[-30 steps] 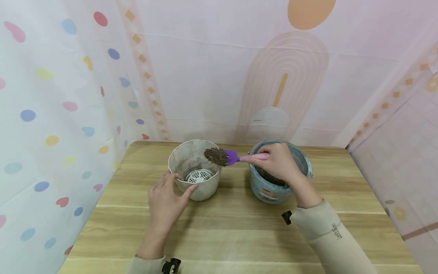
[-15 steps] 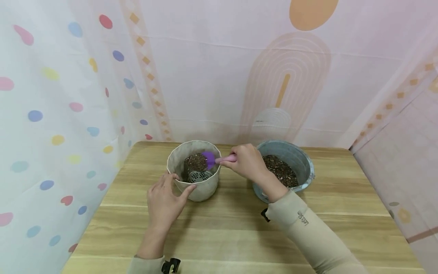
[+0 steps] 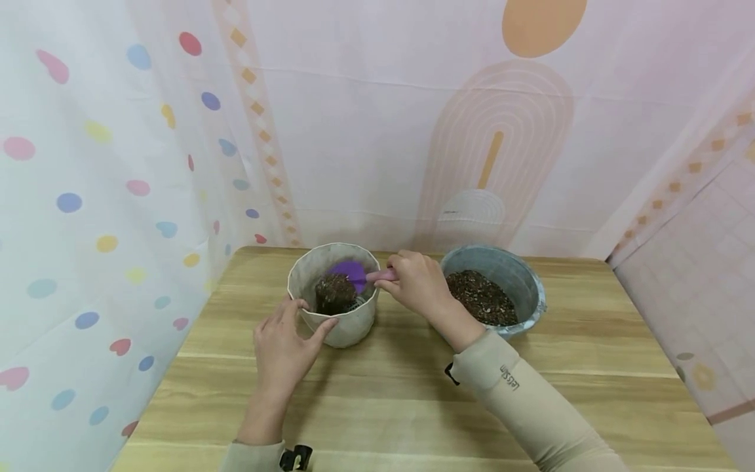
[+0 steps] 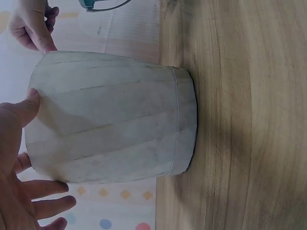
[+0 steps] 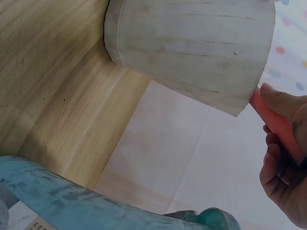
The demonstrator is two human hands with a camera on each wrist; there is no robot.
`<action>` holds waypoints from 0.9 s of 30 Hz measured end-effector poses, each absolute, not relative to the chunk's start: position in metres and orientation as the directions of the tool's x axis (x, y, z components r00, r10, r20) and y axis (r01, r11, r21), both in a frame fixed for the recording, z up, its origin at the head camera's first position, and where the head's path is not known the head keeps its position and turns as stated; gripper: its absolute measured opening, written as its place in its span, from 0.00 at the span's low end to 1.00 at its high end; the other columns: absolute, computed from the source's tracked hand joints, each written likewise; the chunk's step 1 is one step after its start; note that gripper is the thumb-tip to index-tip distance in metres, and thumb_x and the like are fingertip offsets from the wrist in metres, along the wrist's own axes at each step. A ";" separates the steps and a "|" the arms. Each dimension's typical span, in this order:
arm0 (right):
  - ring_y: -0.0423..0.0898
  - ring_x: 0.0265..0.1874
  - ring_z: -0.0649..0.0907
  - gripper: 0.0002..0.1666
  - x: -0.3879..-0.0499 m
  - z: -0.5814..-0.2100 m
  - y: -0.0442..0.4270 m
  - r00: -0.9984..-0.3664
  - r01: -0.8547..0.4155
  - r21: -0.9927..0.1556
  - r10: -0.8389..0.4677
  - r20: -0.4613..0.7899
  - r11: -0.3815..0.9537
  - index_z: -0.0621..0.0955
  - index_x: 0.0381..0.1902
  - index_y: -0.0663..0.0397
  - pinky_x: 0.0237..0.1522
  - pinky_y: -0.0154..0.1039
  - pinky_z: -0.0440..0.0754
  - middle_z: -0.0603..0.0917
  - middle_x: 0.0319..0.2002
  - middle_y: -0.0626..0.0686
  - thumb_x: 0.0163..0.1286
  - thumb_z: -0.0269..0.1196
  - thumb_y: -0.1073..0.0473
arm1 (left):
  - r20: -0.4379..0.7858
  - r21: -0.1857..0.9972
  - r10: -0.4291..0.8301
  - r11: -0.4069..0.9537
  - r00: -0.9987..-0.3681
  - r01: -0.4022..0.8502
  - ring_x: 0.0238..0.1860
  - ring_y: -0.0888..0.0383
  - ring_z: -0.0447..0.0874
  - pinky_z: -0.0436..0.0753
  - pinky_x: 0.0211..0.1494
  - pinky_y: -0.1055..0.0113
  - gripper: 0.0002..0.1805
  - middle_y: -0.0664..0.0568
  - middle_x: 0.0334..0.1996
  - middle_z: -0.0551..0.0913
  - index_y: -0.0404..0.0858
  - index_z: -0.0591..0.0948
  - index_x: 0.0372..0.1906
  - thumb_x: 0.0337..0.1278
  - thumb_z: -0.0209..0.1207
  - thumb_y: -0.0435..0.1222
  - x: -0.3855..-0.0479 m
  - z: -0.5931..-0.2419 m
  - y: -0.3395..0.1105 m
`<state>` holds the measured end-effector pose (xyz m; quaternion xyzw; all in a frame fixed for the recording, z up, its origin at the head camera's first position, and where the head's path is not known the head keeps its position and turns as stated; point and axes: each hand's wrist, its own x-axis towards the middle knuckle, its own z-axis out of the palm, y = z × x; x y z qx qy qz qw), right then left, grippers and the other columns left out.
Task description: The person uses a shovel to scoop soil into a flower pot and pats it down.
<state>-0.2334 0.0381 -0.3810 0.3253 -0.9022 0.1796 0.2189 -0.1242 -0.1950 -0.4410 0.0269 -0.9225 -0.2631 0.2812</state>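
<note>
A whitish flowerpot (image 3: 345, 330) stands upright on the table. My left hand (image 3: 284, 351) holds its near-left rim, the thumb lying on the outer wall in the left wrist view. My right hand (image 3: 420, 283) grips the pink handle (image 5: 277, 122) of a small garden trowel with a purple blade (image 3: 350, 270). The blade is tilted down inside the flowerpot, with dark potting soil (image 3: 335, 292) at its lower edge. Part of the pot's perforated bottom shows beside this soil; the rest is hidden.
A blue bucket (image 3: 533, 298) holding dark soil (image 3: 482, 298) stands right of the flowerpot, partly behind my right forearm. Both stand on a wooden table (image 3: 377, 419). A patterned curtain (image 3: 366, 144) hangs close behind its far edge.
My right hand has moved left from above the bucket, bringing the loaded trowel into the flowerpot. The blade has tipped and soil is sliding off. The left hand stays on the rim.
</note>
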 end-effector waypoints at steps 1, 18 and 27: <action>0.51 0.25 0.85 0.17 -0.233 -0.381 0.038 -0.692 -0.666 -0.180 -0.510 0.511 0.724 0.86 0.30 0.53 0.27 0.48 0.84 0.84 0.26 0.50 0.58 0.77 0.47 | 0.507 0.500 -0.197 0.860 -0.839 0.101 0.53 0.38 0.83 0.70 0.59 0.39 0.32 0.36 0.48 0.85 0.34 0.79 0.46 0.47 0.75 0.54 -0.124 -0.442 -0.195; 0.49 0.20 0.84 0.18 -0.225 -0.385 0.048 -0.536 -0.727 -0.112 -0.458 0.709 0.677 0.85 0.34 0.57 0.21 0.43 0.82 0.87 0.27 0.51 0.56 0.79 0.50 | 0.821 0.374 -0.035 0.787 -0.570 0.491 0.72 0.28 0.59 0.54 0.74 0.33 0.35 0.29 0.68 0.68 0.28 0.75 0.50 0.59 0.62 0.59 -0.128 -0.449 -0.159; 0.52 0.23 0.87 0.19 -0.218 -0.347 0.100 -0.714 -0.636 -0.358 -0.345 0.609 0.684 0.88 0.32 0.61 0.28 0.48 0.84 0.89 0.27 0.56 0.57 0.78 0.49 | 0.863 0.293 0.142 0.643 -0.486 0.708 0.71 0.33 0.64 0.63 0.76 0.47 0.25 0.31 0.64 0.72 0.30 0.77 0.49 0.68 0.60 0.50 -0.132 -0.449 -0.124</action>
